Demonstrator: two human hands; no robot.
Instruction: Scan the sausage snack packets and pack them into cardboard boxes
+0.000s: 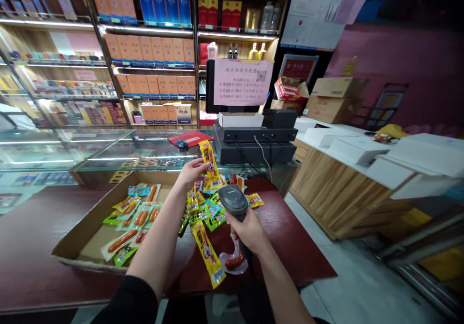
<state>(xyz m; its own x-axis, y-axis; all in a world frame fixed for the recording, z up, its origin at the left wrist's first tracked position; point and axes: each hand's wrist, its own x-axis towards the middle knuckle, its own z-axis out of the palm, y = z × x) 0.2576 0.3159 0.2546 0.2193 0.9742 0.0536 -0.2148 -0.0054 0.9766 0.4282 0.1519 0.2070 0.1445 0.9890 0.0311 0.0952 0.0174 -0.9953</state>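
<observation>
My left hand (195, 172) pinches a long yellow snack packet (210, 162) by its left edge, holding it raised above a pile of small packets. A dark handheld scanner (234, 199) is gripped in my right hand (250, 230), its head pointing away from me over the pile's right side. Green, blue and yellow packets (215, 218) lie heaped beneath and between both hands. Nearer to me, another long yellow packet (207, 254) lies on the dark red table, beside a clear pack with a sausage (235, 261).
An open cardboard tray (78, 234) with sausage packets stands on the table (290, 249) at the left. Behind are a glass counter (105, 162), a mouse (181, 144), and black equipment (253, 152) with cables. Cartons stand at right.
</observation>
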